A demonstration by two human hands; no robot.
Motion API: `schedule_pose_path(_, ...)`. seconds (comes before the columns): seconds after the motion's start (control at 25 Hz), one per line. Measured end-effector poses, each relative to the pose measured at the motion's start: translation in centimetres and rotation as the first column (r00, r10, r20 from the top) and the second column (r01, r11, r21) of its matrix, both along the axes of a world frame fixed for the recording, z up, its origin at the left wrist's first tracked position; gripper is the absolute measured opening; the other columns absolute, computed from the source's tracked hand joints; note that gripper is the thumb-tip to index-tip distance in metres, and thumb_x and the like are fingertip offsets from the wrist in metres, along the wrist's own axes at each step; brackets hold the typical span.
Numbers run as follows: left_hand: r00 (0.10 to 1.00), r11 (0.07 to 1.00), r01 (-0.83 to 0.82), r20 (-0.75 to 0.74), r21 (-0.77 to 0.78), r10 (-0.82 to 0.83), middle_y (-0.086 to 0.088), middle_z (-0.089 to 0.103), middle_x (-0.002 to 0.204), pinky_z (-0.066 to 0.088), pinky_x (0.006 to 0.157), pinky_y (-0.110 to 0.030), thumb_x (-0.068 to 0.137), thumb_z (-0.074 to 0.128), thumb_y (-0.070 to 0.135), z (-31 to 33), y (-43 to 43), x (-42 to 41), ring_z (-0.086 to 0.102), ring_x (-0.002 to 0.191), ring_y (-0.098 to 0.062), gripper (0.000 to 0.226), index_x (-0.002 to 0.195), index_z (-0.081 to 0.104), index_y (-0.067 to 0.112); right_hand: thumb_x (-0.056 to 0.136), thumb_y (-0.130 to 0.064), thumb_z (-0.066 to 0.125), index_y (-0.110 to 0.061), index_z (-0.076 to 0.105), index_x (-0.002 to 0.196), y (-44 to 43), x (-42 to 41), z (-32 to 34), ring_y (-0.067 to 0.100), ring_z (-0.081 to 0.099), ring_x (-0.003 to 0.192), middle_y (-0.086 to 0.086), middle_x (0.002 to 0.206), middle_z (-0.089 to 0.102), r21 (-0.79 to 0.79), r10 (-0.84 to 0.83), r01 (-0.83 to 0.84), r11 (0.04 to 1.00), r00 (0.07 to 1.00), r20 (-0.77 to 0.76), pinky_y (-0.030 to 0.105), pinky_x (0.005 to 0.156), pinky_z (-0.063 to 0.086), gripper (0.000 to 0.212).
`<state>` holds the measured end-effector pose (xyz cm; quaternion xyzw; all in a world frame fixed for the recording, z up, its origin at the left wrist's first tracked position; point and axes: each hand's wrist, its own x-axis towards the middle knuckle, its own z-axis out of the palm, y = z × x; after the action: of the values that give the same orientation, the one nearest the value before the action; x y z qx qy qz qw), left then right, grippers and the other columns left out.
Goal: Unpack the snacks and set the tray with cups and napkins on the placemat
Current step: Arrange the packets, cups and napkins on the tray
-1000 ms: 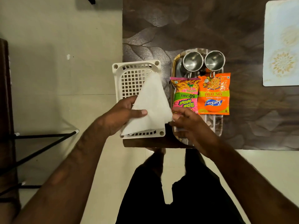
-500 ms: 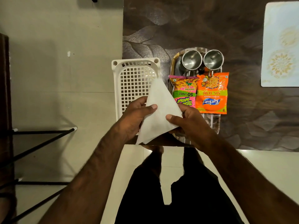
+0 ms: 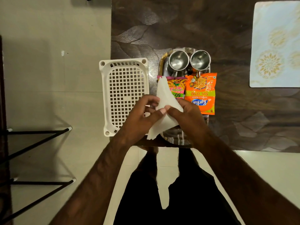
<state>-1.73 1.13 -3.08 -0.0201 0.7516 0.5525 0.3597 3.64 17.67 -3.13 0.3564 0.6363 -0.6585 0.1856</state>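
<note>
White slotted basket [image 3: 124, 88] at the left edge of the dark surface [image 3: 227, 30], nothing visible inside. Left hand [image 3: 142, 117] and right hand [image 3: 190, 117] both pinch a folded white napkin [image 3: 164, 98], thumbs meeting on it, held over the tray's near-left part. Steel tray [image 3: 175, 138] holds two steel cups [image 3: 178, 61] at the far end, then a pink snack packet [image 3: 177, 86] and an orange snack packet [image 3: 201, 93] side by side. Placemat [image 3: 276, 44] lies far right, well apart, bare.

My forearms are bare, no sleeves, watch or rings on my left hand [image 3: 139, 117] or right hand [image 3: 186, 117]; I wear black shorts [image 3: 177, 200].
</note>
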Motion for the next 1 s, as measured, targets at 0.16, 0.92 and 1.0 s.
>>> schedule_pose_path(0.16,0.975,0.992,-0.051,0.222,0.114,0.025,0.016,0.071,0.114,0.057,0.08,-0.026,0.087,0.075,0.034,0.8,0.4,0.0,0.068,0.105,-0.003,0.046,0.128,0.056,0.028,0.108,-0.039,0.049,-0.024,0.078,0.107,0.9,-0.7,0.8,0.014,0.075,0.093,-0.001,0.099,0.08,-0.07,-0.016,0.018,0.997,1.0,0.023,0.021,0.064,0.059,0.033)
schedule_pose_path(0.92,0.939,0.973,-0.23,0.267,0.024,0.216,0.019,0.074,0.094,0.062,0.078,-0.032,0.097,0.057,0.02,0.8,1.5,-0.1,0.073,0.09,-0.005,0.024,0.099,0.068,0.041,0.098,-0.013,0.067,-0.011,0.072,0.123,1.2,-1.2,0.5,0.025,0.074,0.102,0.004,0.111,0.077,0.32,0.069,-0.049,0.946,0.996,-0.052,0.051,0.088,0.062,0.026)
schedule_pose_path(1.0,0.969,0.981,-0.196,0.154,-0.012,0.195,0.018,0.074,0.095,0.061,0.074,-0.026,0.096,0.063,0.016,0.8,2.0,0.1,0.071,0.09,-0.001,0.024,0.11,0.063,0.035,0.097,-0.012,0.068,-0.012,0.071,0.126,0.6,-1.2,0.6,0.025,0.073,0.106,0.004,0.118,0.076,0.331,0.104,-0.08,0.94,0.993,-0.055,0.049,0.092,0.062,0.029)
